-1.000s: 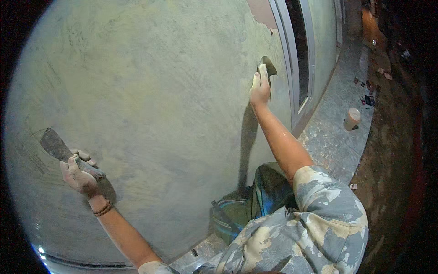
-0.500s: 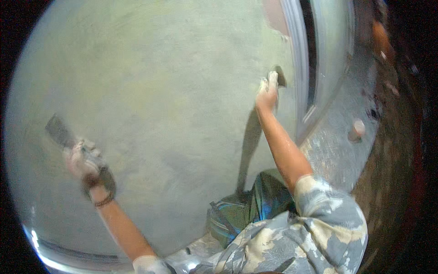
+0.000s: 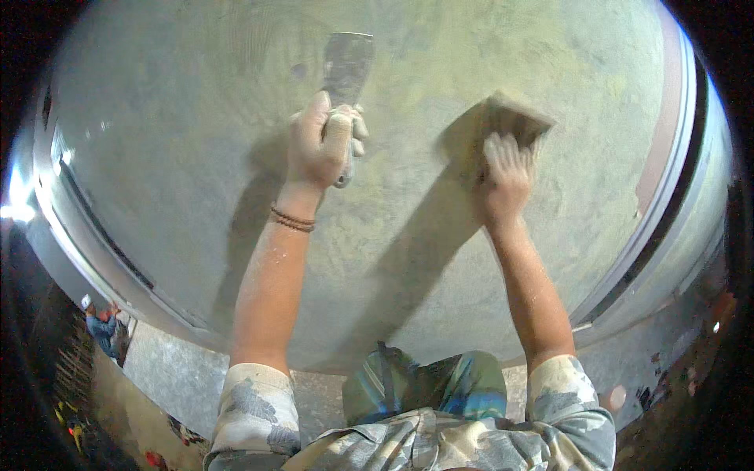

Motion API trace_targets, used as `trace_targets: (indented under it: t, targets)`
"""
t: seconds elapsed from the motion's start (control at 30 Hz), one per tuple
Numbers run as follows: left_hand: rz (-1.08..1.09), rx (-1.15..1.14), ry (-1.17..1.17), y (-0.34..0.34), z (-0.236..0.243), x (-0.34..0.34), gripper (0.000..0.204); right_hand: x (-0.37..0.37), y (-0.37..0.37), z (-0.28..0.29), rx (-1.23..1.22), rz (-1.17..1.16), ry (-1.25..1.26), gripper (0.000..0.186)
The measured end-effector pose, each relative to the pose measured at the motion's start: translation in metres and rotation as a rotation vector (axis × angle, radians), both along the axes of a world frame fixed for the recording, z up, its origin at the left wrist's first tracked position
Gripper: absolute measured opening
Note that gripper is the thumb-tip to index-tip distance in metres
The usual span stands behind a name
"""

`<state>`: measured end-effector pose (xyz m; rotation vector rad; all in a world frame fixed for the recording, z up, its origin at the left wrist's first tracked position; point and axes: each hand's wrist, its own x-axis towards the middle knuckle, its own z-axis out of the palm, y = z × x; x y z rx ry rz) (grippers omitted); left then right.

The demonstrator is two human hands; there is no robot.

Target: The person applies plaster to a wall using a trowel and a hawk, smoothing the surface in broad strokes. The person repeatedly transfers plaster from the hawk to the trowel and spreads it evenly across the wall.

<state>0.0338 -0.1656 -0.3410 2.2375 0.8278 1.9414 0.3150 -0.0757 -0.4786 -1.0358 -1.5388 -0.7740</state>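
My left hand (image 3: pixel 322 149), its fingers coated in pale dust, is wrapped round the handle of a putty knife (image 3: pixel 348 64). The wide grey blade points up, in front of the greenish-grey wall (image 3: pixel 393 212). To the right, my right hand (image 3: pixel 506 174) grips a flat, brown-grey rectangular hand tool (image 3: pixel 518 119) against or close to the wall. Motion blurs the fingers and the tool, so its exact kind and any contact with the wall are unclear. Shadows of both arms fall across the wall.
A pale frame with a dark gap (image 3: pixel 667 188) bounds the wall on the right; another dark-lined edge (image 3: pixel 102 228) runs along the left. Another person (image 3: pixel 102 330) stands far off at lower left. Grey floor (image 3: pixel 173 377) lies below, beside a green bag-like item (image 3: pixel 424 385) near my body.
My left hand has moved up and right with the putty knife. My view has swung left; my right hand is now away from the right-hand frame, still gripping its flat tool.
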Motion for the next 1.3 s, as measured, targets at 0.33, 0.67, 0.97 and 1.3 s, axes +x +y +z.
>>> trace_targets:
  t: [0.33, 0.67, 0.97, 1.3]
  targets:
    - [-0.04, -0.093, -0.226, 0.003, -0.078, 0.001, 0.023, -0.002, -0.014, 0.121, 0.275, 0.039, -0.231, 0.038]
    - [0.042, -0.221, -0.561, -0.018, -0.159, -0.033, 0.019, -0.091, -0.065, 0.075, 0.169, 0.322, -0.857, 0.044]
    - [0.25, 0.094, -0.398, -0.006, -0.188, -0.038, 0.021, -0.121, -0.054, 0.112, 0.21, 0.188, -0.641, 0.049]
    - [0.229, 0.044, -0.333, -0.006, -0.188, -0.045, 0.019, -0.129, -0.052, 0.173, 0.326, 0.14, -0.613, 0.047]
